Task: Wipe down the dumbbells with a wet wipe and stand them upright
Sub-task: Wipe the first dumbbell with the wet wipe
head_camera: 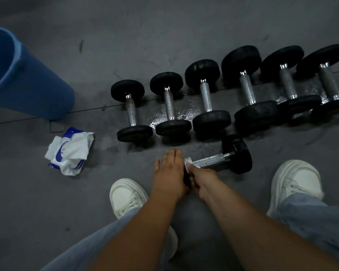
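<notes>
While the dumbbell (237, 153) lies on its side on the floor (47, 192) (a row of six (205, 94) just beyond), the left hand (170, 171) rests straight-fingered on its near head and the right hand (201, 178) pinches the wet wipe (187, 162) against the handle (209, 160).

Seven black-plated, steel-handled dumbbells (205, 96): six in a row across the upper right, one at lower centre. One crumpled white wet wipe (187, 163). One blue plastic bin (27, 79), upper left. One white-and-blue wipes pack (70, 151). Two white sneakers (125, 194).
</notes>
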